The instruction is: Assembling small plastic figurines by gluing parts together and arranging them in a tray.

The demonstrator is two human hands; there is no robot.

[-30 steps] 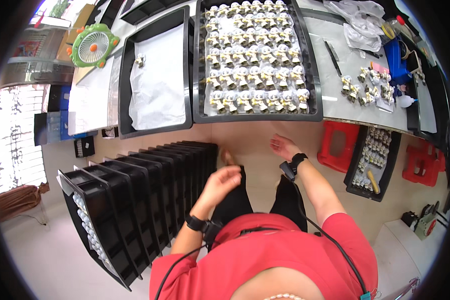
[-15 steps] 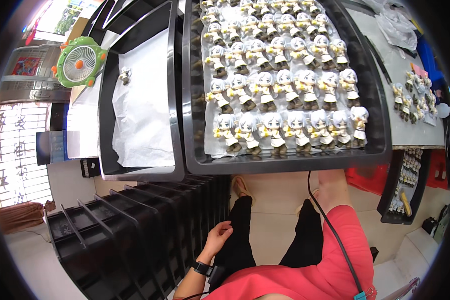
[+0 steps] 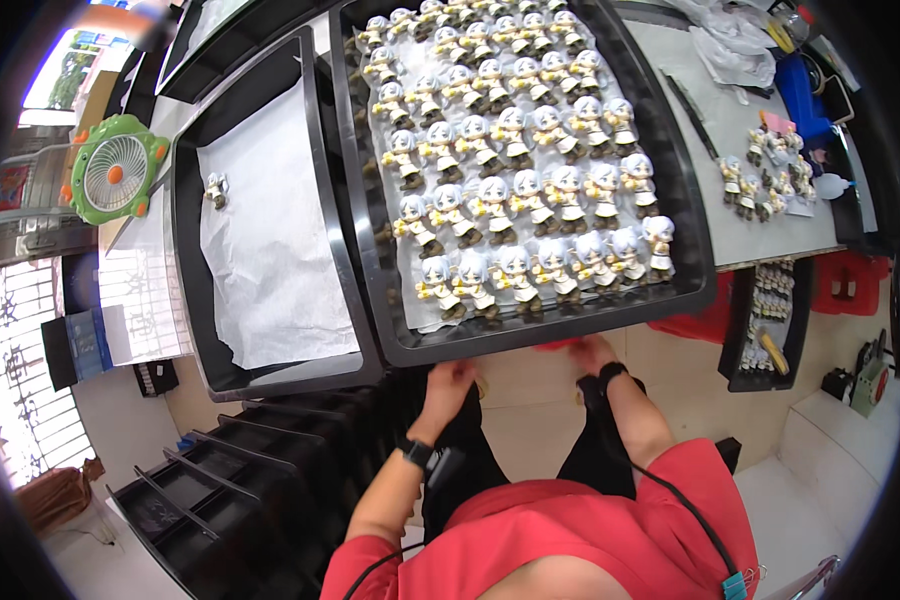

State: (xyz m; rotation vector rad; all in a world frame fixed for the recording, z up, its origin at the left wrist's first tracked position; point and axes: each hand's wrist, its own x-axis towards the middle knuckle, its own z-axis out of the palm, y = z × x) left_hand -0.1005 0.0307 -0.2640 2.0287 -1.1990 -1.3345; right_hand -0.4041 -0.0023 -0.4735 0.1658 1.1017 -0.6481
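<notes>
My left hand (image 3: 453,378) is just below the front edge of a large black tray (image 3: 570,328). Its fingers are smeared by motion and partly lost under the rim, so their grip cannot be made out. Further right, my right hand (image 3: 595,354) is also at the tray's front edge, its fingertips mostly hidden. A strip of something red (image 3: 558,345) shows beside those fingertips; whether they hold it is unclear. Rows of small silver-haired figurines (image 3: 513,268) in white outfits stand on white paper inside the tray.
Left of the big tray lies a second black tray (image 3: 368,375) lined with paper, holding one small figurine (image 3: 216,190). Stacked black crates (image 3: 270,470) fill the lower left. A green fan (image 3: 116,172) stands far left. More figurines (image 3: 770,175) lie on the table at right.
My left hand has moved up to the tray's front edge. My right hand has come into view from beneath the tray. The view has shifted, with the trays now further left.
</notes>
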